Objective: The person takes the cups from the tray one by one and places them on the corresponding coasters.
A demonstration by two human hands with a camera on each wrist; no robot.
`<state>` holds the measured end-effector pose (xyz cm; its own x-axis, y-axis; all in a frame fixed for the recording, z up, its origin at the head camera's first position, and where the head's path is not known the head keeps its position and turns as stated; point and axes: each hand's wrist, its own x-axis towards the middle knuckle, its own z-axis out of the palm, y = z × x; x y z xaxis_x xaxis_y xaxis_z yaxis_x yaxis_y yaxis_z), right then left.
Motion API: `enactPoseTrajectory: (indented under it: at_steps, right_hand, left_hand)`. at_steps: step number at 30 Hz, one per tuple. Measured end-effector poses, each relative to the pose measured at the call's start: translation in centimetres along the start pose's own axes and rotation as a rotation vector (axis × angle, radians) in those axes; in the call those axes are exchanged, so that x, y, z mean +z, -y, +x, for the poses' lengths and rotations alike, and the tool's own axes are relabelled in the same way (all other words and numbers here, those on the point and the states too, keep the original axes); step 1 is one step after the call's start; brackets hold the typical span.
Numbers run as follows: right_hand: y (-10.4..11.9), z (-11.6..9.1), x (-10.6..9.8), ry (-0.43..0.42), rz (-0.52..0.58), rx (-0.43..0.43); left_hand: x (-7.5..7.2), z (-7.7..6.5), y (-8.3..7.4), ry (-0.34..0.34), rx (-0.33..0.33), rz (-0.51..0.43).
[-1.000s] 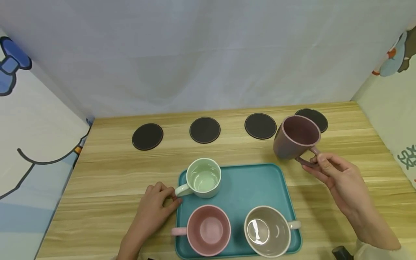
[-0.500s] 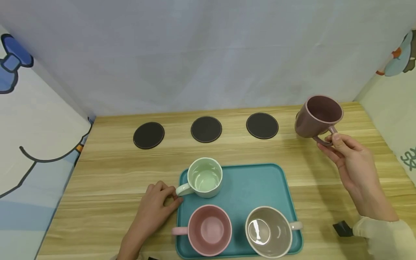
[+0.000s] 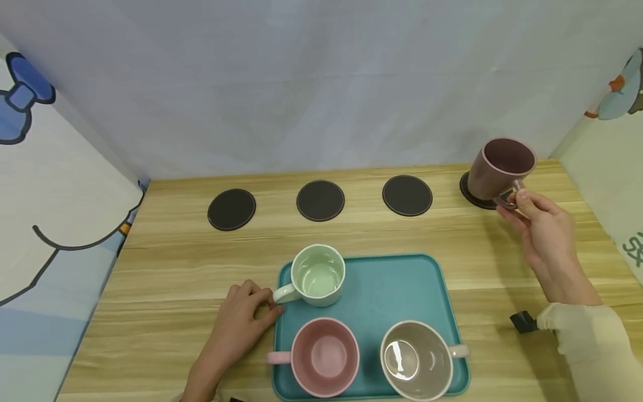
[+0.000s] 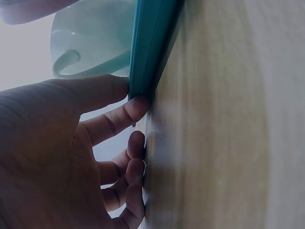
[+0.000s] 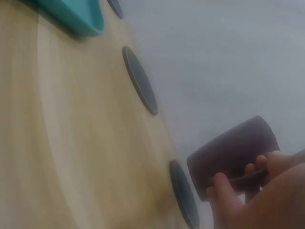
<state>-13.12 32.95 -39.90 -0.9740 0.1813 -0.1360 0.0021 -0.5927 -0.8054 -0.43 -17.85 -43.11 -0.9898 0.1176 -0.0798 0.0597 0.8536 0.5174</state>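
Observation:
My right hand [image 3: 545,240] grips a dull purple mug [image 3: 494,173] by its handle. The mug is slightly tilted, close over the far-right black coaster [image 3: 467,192]; the right wrist view shows a narrow gap between mug base [image 5: 198,176] and coaster [image 5: 183,193]. At the left side of the teal tray [image 3: 392,290], my left hand [image 3: 241,321] pinches the rim between thumb and index finger, its other fingers resting on the table. A pale green mug [image 3: 318,276] stands on the tray just beside that hand, with a pink mug [image 3: 326,357] and a beige-grey mug [image 3: 417,360] nearer the front.
Three more black coasters lie in a row along the back: left [image 3: 231,209], middle [image 3: 320,200] and right of middle [image 3: 407,195]. A pale cloth wall [image 3: 321,89] rises behind the wood-grain table [image 3: 166,268], and printed cloth hangs at both sides.
My right hand has carried the purple mug right and back from beside the tray, then lowered it over the far-right coaster. The left hand and the other mugs have stayed put.

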Motion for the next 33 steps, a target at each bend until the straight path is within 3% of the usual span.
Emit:
enactPoseTrajectory:
  at_steps: [6, 14, 18, 25, 33]
  right_hand:
    - [0.4, 0.9, -0.6, -0.056, 0.007, 0.028]
    - [0.5, 1.5, -1.3, -0.061, 0.014, 0.046]
    - [0.6, 1.6, -1.6, -0.045, 0.024, 0.060]
    - [0.6, 1.7, -2.0, -0.028, -0.059, 0.055]
    - [0.8, 1.6, -2.9, 0.075, -0.086, 0.081]
  left_hand:
    - [-0.1, 0.1, -0.1, 0.021, -0.017, -0.010]
    - [-0.1, 0.1, -0.1, 0.029, -0.030, -0.017]
    - [-0.1, 0.1, 0.0, 0.024, -0.025, -0.013]
    - [0.0, 0.0, 0.0, 0.009, -0.008, -0.010]
    - [0.1, 0.1, 0.0, -0.007, 0.005, -0.007]
